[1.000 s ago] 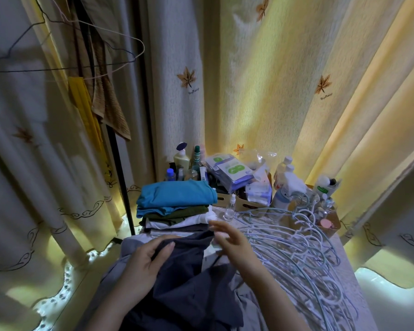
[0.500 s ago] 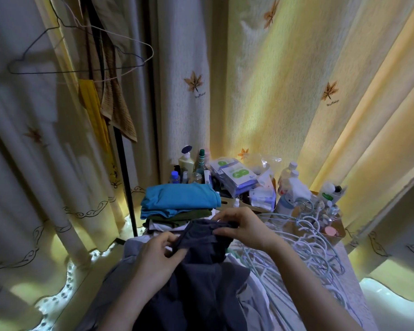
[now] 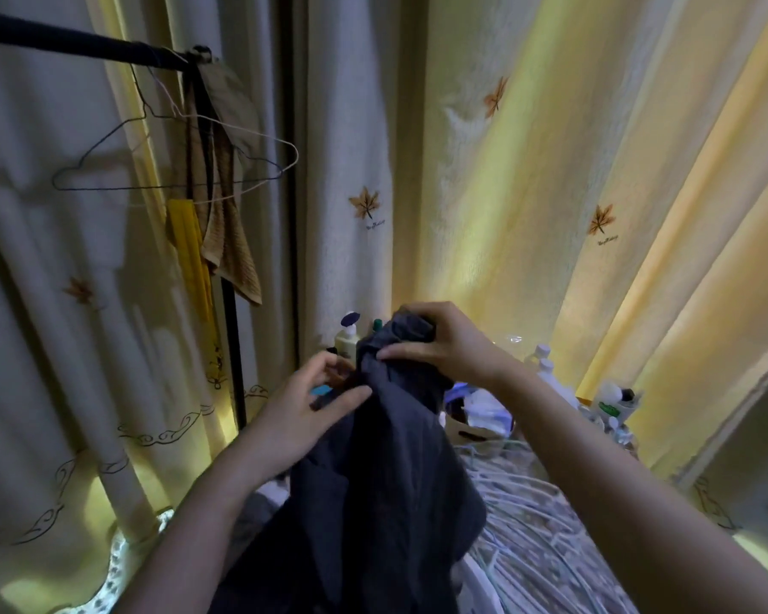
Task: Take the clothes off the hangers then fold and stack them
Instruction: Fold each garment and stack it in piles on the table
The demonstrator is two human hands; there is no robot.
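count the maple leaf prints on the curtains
4 leaf prints: one high at centre, one lower left of it, one at right, one faint at far left. More may hide in folds of the curtains.

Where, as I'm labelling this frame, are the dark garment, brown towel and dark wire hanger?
dark garment [image 3: 386, 480], head view, middle of the hanging cloth
brown towel [image 3: 231, 250], head view, lower ribbed part
dark wire hanger [image 3: 116, 188], head view, bottom bar
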